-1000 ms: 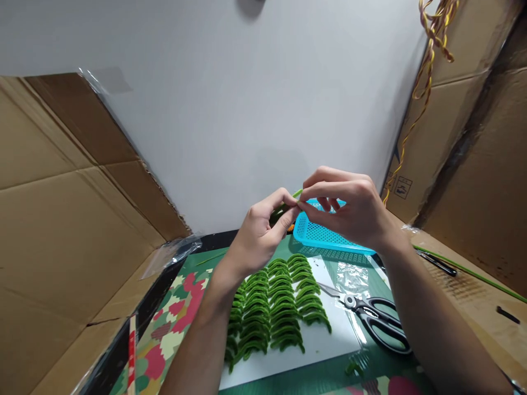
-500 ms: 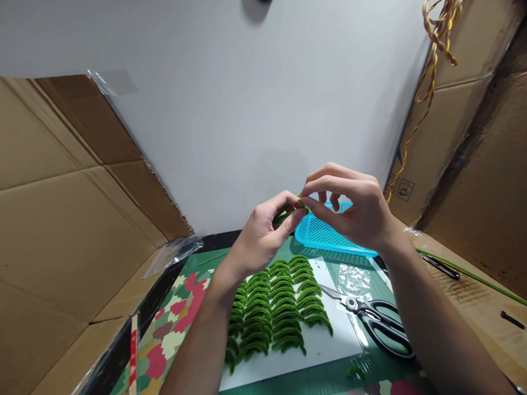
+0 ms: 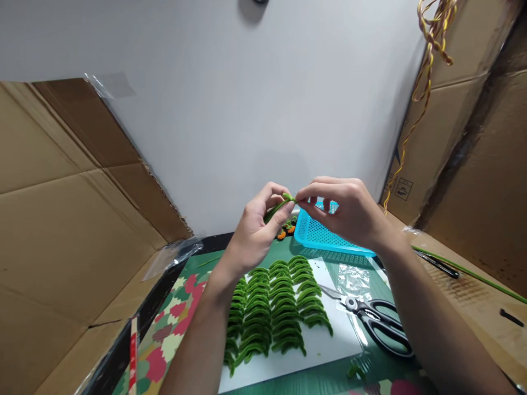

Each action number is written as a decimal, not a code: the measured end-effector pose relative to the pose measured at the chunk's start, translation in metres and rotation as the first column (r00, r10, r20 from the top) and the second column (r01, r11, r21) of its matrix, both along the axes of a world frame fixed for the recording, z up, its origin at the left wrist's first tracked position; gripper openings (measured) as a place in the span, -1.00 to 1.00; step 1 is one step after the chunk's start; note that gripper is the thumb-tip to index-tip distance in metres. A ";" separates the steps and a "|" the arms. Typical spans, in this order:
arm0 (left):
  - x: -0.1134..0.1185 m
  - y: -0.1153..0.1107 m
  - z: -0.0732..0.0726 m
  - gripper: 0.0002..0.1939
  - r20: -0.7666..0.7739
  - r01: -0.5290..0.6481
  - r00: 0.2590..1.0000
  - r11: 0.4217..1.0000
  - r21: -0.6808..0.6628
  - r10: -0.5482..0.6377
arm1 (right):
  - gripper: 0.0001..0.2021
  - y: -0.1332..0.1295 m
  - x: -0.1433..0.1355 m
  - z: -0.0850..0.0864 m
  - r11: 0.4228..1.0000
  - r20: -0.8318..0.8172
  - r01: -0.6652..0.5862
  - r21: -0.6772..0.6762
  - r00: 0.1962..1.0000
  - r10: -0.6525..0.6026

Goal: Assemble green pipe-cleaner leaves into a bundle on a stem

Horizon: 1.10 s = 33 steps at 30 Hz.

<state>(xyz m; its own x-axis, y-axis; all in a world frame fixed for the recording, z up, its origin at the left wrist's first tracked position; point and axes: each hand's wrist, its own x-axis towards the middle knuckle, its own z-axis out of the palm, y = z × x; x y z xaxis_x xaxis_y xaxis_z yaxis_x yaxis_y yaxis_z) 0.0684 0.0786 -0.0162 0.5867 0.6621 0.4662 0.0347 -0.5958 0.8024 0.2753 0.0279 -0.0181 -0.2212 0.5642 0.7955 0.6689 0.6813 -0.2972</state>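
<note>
Left hand (image 3: 253, 233) and right hand (image 3: 349, 214) both pinch a green fuzzy wire (image 3: 282, 204), fingers clamped at its ends, held above the surface's far edge. Likely light, soft, bendy; best gripped near the tips.

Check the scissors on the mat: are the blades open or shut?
Shut. The scissors lie flat right of the white sheet, blades together in one point toward the green bent pieces; handles sit close together. Neither hand touches them.
</note>
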 end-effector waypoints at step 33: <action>0.001 0.006 -0.004 -0.68 0.043 -0.048 0.998 0.998 -0.047 0.050 | -0.84 0.001 -0.010 -0.002 0.997 -0.037 0.072 0.034 0.997 -0.071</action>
